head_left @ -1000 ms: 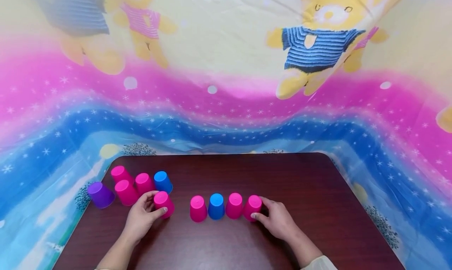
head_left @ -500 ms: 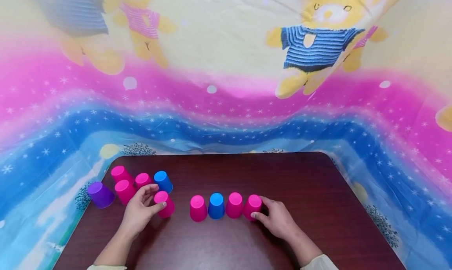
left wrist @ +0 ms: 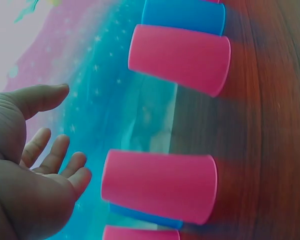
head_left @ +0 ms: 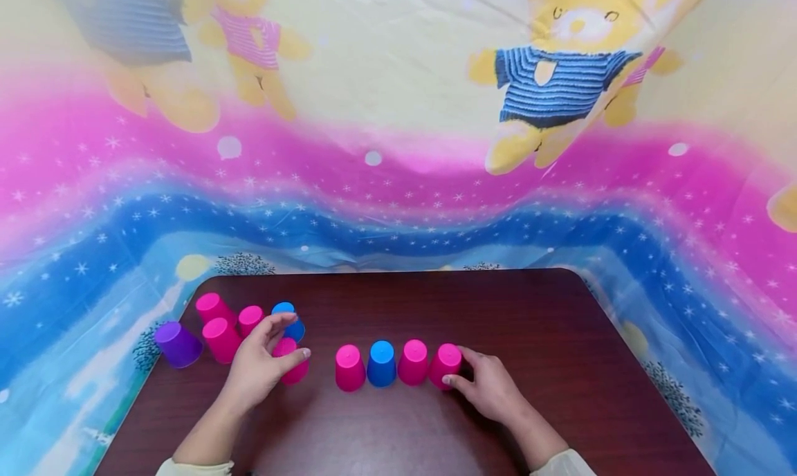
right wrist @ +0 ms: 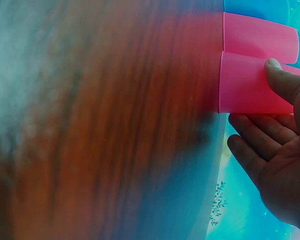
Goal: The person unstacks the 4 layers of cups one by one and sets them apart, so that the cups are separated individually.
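Upside-down plastic cups stand in two groups. In a row at the middle are a pink cup (head_left: 350,369), a blue cup (head_left: 381,364), another pink cup (head_left: 414,362) and the rightmost pink cup (head_left: 445,367). My right hand (head_left: 492,386) holds that rightmost cup between thumb and fingers, as the right wrist view also shows. My left hand (head_left: 258,365) hovers over a separate pink cup (head_left: 297,372), partly hiding it. The left wrist view shows my left hand (left wrist: 40,175) apart from the cups, fingers spread and holding nothing.
Behind my left hand stand a second blue cup (head_left: 292,324), several pink cups (head_left: 221,339) and a purple cup (head_left: 178,344) near the left edge of the brown table (head_left: 398,434). A printed cloth (head_left: 373,206) hangs around the table.
My left hand has let go of the separate pink cup, risen and shifted right across it. My right hand and the row of cups have stayed in place.
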